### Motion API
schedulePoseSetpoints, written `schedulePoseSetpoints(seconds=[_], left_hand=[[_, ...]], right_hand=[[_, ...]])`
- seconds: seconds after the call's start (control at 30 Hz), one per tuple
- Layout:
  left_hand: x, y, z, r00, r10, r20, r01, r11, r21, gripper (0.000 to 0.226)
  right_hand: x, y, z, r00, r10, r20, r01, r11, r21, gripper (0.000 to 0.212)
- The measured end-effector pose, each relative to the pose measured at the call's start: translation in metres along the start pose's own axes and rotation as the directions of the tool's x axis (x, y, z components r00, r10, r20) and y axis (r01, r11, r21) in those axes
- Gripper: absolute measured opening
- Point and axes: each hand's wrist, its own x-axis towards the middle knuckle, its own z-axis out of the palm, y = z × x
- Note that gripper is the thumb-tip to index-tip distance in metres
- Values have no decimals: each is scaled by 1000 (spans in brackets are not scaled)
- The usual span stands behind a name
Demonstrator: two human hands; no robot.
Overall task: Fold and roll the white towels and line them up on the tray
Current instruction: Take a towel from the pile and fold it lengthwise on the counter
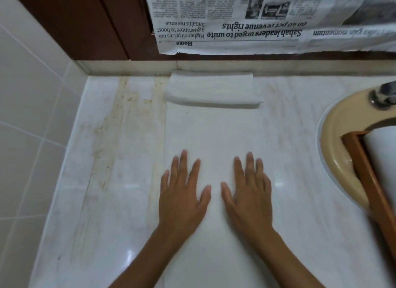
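A long white towel (214,133) lies flat on the marble counter (300,202), running from the near edge toward the wall. A second white towel (213,90), folded into a thick band, lies across its far end by the wall. My left hand (182,193) and my right hand (249,191) rest palm down on the flat towel, side by side, fingers straight and spread. At the right edge a brown wooden tray (368,174) sits over the basin, with a rolled white towel (381,150) in it, partly cut off.
A beige sink basin (340,137) with a metal tap (385,92) fills the right side. Newspaper (257,19) hangs on the wall behind the counter. White tiled wall stands to the left. Brown stains streak the counter's left part (111,126).
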Motion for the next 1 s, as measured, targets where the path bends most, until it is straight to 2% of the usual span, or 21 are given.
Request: schedulePoseSetpoints(seconds=[0.13,0.37,0.5,0.57,0.63,0.73,0.9,1.0], left_hand=[[-25,-17,10,1000,-3,-10,3,1000,8,68],[66,-30,-2,1000,-18,10,17,998,62,73],[97,-21,-15,991,-93,100,83,992,98,68],[78,-7,-18,987,-111,117,103,992,67,69],[32,6,-14,994,-48,94,48,999,8,75],[-54,10,6,997,55,51,-54,998,-22,66],[-146,-21,21,999,27,25,-26,999,-44,63],[-174,-34,22,1000,3,15,-2,997,-75,64]], right_hand=[[-12,29,4,999,-39,28,42,995,-85,71],[74,15,-3,998,-38,50,42,997,-72,71],[106,4,-15,996,-8,90,13,999,-47,67],[88,-3,-19,995,21,97,-18,999,-32,67],[43,-4,-16,996,-10,86,11,1000,-9,68],[-44,10,-1,999,-19,48,18,1000,13,71],[-128,45,4,995,30,96,-32,999,22,71],[-153,54,1,996,15,87,-23,995,100,74]])
